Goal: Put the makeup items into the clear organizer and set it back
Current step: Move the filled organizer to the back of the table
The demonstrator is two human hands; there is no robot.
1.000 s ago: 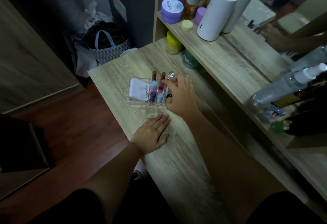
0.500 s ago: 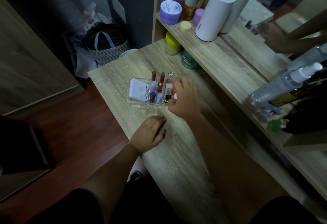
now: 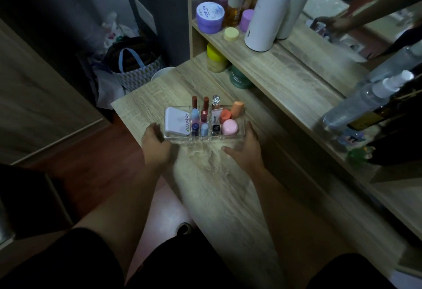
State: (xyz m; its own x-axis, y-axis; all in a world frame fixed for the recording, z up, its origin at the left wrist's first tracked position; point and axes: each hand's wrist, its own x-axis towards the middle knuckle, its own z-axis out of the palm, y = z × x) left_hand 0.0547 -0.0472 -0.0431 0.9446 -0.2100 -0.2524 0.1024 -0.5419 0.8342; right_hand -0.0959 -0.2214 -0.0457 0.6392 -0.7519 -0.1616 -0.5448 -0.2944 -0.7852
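The clear organizer [image 3: 182, 139] stands on the wooden table. It holds a white compact [image 3: 177, 121] at the left, several lipstick tubes [image 3: 204, 110] in the middle slots, and a pink round jar [image 3: 230, 127] with orange sponges [image 3: 236, 108] at the right. My left hand [image 3: 156, 144] grips the organizer's left end. My right hand [image 3: 245, 148] grips its right end, thumb along the front edge.
A shelf [image 3: 285, 69] runs along the right with a purple jar [image 3: 210, 17], a white cylinder [image 3: 267, 14] and bottles. A yellow jar [image 3: 215, 59] and a green jar [image 3: 239, 79] sit under it. A spray bottle [image 3: 365, 99] lies at right. A bag [image 3: 134, 69] stands on the floor.
My right hand left the right compartment and moved to the organizer's right end. My left hand slid off the table up to its left end. The pink jar and sponges now show.
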